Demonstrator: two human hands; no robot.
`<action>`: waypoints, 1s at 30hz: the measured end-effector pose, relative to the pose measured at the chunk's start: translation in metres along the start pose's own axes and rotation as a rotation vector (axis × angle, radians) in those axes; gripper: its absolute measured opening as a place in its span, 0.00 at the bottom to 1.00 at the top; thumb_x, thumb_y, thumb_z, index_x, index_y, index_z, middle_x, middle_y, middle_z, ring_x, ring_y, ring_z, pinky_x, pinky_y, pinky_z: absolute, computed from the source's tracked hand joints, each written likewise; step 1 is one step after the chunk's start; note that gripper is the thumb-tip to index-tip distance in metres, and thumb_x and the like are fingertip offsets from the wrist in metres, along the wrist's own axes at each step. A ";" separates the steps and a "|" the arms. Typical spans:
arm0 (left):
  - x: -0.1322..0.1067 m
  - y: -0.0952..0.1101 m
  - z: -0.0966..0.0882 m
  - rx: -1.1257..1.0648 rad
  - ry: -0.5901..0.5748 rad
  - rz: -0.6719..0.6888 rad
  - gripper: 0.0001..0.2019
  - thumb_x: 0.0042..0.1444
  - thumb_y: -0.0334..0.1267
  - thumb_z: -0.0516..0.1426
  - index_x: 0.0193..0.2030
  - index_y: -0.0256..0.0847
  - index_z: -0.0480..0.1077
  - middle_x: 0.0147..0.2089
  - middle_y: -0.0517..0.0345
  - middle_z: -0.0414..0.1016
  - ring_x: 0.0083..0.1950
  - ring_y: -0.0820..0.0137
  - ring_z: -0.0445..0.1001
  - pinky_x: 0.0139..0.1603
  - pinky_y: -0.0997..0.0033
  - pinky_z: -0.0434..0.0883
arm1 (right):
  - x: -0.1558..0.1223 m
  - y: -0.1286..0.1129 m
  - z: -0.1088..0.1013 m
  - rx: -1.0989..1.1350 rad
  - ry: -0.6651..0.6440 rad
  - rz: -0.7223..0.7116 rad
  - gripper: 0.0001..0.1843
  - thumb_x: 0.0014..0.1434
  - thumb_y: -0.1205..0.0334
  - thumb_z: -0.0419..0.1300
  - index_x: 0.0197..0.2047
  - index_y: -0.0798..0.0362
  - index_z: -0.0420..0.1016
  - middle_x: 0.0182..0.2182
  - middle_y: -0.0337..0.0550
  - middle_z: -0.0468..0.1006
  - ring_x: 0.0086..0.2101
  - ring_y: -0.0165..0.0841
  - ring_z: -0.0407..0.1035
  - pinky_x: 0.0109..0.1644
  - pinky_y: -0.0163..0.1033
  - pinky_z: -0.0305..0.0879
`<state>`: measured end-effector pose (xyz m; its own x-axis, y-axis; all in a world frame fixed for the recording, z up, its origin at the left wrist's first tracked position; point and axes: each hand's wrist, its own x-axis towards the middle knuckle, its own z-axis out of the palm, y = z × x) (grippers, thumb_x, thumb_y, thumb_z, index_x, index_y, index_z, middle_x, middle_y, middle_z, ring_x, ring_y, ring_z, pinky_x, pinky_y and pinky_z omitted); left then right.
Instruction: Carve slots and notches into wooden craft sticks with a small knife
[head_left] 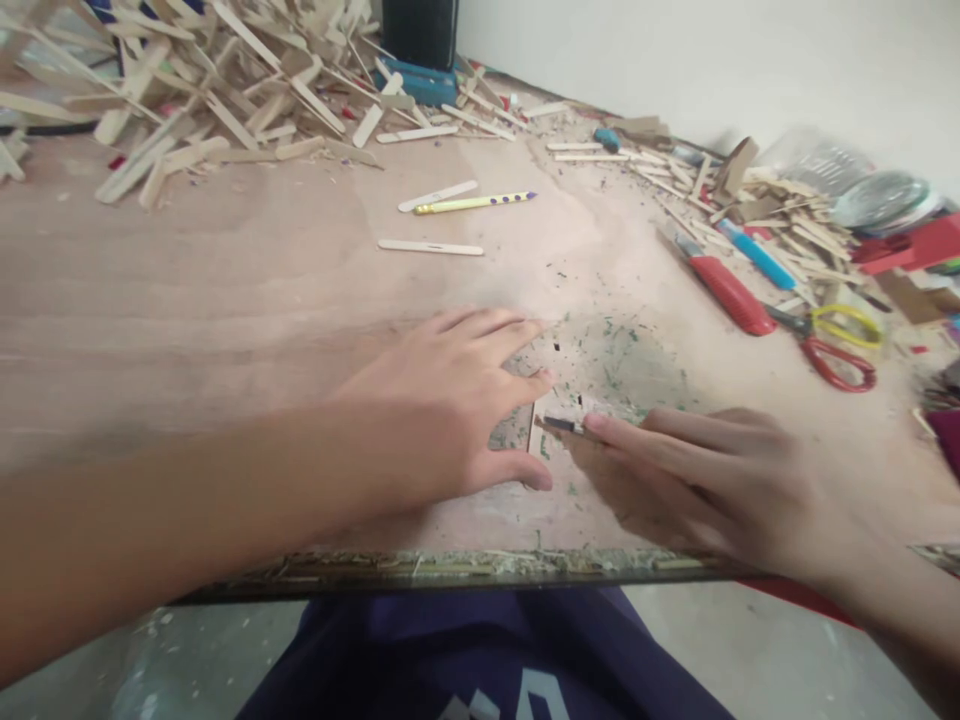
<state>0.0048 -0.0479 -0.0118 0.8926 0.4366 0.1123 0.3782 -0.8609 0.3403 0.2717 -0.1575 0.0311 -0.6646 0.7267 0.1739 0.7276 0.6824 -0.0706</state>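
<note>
My left hand (pixel 472 395) lies on the table with its fingers spread. Its thumb and index finger are at the two ends of a short pale strip of wood (pixel 535 432), like a piece of craft stick. My right hand (pixel 712 470) is closed around a small blade (pixel 561 425) with a dark metal end. The blade's end touches or hovers just over the strip; I cannot tell which. Most of the blade is hidden by my fingers. Green shavings (pixel 619 350) lie scattered beyond both hands.
A big pile of craft sticks (pixel 247 80) fills the back left. Beyond my left hand lie a yellow pencil (pixel 480 203) and a loose craft stick (pixel 430 247). To the right are a red utility knife (pixel 731 294), a blue pen-like tool (pixel 757 255) and scissors (pixel 840 345).
</note>
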 end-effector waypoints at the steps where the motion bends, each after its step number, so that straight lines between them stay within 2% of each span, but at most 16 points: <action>1: 0.000 0.000 0.000 0.004 0.006 0.003 0.40 0.66 0.72 0.60 0.71 0.44 0.77 0.82 0.39 0.62 0.82 0.43 0.62 0.81 0.42 0.60 | 0.002 0.001 -0.002 0.023 -0.012 -0.005 0.15 0.78 0.65 0.57 0.62 0.59 0.76 0.27 0.34 0.72 0.23 0.25 0.67 0.24 0.34 0.59; 6: 0.000 -0.001 0.001 0.013 0.009 0.002 0.40 0.66 0.73 0.58 0.71 0.44 0.77 0.82 0.39 0.63 0.82 0.44 0.62 0.81 0.43 0.60 | 0.010 -0.001 -0.003 0.125 0.001 0.010 0.15 0.79 0.65 0.57 0.60 0.63 0.78 0.25 0.34 0.70 0.22 0.25 0.65 0.24 0.34 0.57; 11: 0.001 0.000 -0.001 0.009 -0.027 -0.010 0.41 0.66 0.74 0.57 0.72 0.45 0.76 0.83 0.41 0.61 0.83 0.45 0.60 0.82 0.43 0.58 | 0.004 -0.004 0.001 0.056 0.052 0.026 0.13 0.78 0.65 0.57 0.60 0.60 0.78 0.25 0.33 0.70 0.22 0.25 0.63 0.23 0.34 0.56; 14: 0.001 0.000 -0.003 0.014 -0.038 -0.017 0.41 0.66 0.74 0.58 0.73 0.46 0.76 0.83 0.41 0.60 0.83 0.45 0.60 0.82 0.43 0.58 | -0.002 -0.002 0.001 -0.003 0.085 0.082 0.14 0.76 0.70 0.58 0.62 0.61 0.78 0.27 0.35 0.73 0.23 0.24 0.64 0.25 0.33 0.58; 18: 0.001 0.001 -0.003 0.017 -0.028 -0.006 0.40 0.66 0.73 0.59 0.72 0.46 0.76 0.83 0.41 0.61 0.82 0.45 0.62 0.81 0.43 0.60 | -0.003 0.004 -0.003 0.074 0.089 0.135 0.16 0.76 0.73 0.58 0.62 0.59 0.79 0.27 0.34 0.74 0.23 0.24 0.63 0.27 0.33 0.59; 22: 0.001 -0.001 0.000 0.023 -0.008 0.002 0.41 0.65 0.74 0.58 0.72 0.46 0.76 0.82 0.41 0.62 0.81 0.44 0.63 0.81 0.42 0.60 | 0.002 0.007 -0.006 0.129 -0.012 0.051 0.16 0.79 0.70 0.53 0.62 0.60 0.79 0.28 0.36 0.72 0.23 0.25 0.65 0.27 0.35 0.56; 26: 0.001 -0.002 0.003 0.030 0.012 0.003 0.40 0.66 0.74 0.58 0.71 0.47 0.77 0.82 0.42 0.63 0.81 0.45 0.63 0.80 0.43 0.60 | 0.007 0.010 -0.009 0.180 -0.087 0.036 0.18 0.80 0.67 0.53 0.63 0.61 0.80 0.28 0.37 0.73 0.24 0.26 0.66 0.27 0.36 0.56; 30: 0.002 -0.002 0.005 0.034 0.028 0.006 0.41 0.64 0.76 0.58 0.70 0.48 0.77 0.81 0.41 0.64 0.80 0.45 0.64 0.80 0.43 0.61 | 0.014 0.015 -0.019 0.191 -0.158 0.018 0.18 0.81 0.64 0.53 0.64 0.57 0.79 0.30 0.37 0.75 0.24 0.27 0.66 0.28 0.37 0.56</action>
<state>0.0071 -0.0465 -0.0168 0.8879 0.4383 0.1400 0.3818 -0.8716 0.3075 0.2771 -0.1388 0.0511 -0.6812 0.7320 0.0158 0.7042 0.6609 -0.2593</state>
